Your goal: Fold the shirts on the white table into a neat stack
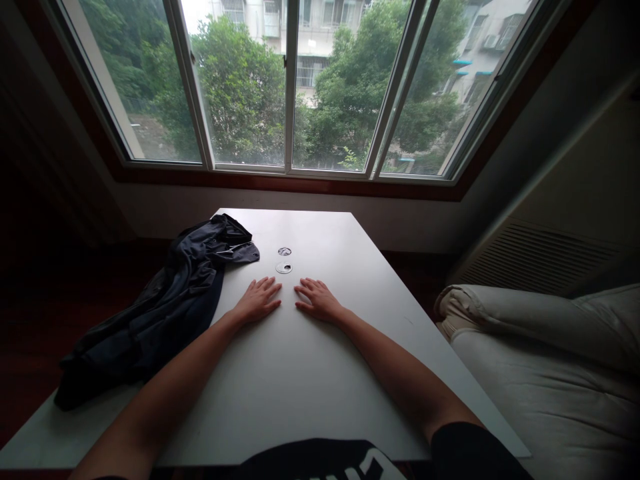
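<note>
My left hand [257,300] lies flat on the white table [300,387], fingers spread and holding nothing. Opposite it, my right hand [318,300] also rests palm down with its fingers apart, a small gap between the two. Just beyond the fingertips sits a round disc [283,268] with a dark spot on it. A second round disc [285,251], patterned in dark and light, is a little farther off. To the left, a dark garment [165,307] lies crumpled along the table's edge and hangs over it; its kind I cannot make out.
A wide sliding window [289,87] with a brown frame stands behind the table, trees and a building outside. On the right is a pale padded sofa [550,373]. Beyond the sofa, a tall unit with a slatted grille [535,257] stands near the wall.
</note>
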The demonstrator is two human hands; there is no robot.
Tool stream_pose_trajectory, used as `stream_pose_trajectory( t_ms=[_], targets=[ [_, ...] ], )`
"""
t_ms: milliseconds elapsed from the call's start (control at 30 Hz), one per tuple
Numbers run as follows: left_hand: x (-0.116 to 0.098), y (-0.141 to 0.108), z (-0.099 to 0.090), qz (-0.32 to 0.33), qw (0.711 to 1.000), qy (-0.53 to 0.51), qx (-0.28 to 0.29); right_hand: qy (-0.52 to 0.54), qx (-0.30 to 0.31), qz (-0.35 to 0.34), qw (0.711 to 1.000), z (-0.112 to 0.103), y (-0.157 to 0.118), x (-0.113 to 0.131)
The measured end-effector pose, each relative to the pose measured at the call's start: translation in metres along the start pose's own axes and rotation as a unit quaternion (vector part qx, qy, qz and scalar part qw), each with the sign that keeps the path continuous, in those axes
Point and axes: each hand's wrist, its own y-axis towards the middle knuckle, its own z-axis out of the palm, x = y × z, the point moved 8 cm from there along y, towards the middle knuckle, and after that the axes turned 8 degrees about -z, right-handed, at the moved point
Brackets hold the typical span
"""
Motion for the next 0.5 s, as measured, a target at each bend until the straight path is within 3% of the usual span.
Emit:
stream_pose_trajectory(
  t_ms=[500],
  targets=[
    [-0.0015, -0.0009, -0.0028, -0.003, 1.000, -0.005, 0.001, 0.005, 0.005, 0.002, 1.000, -0.0016, -0.0003, 0.0015]
  ],
)
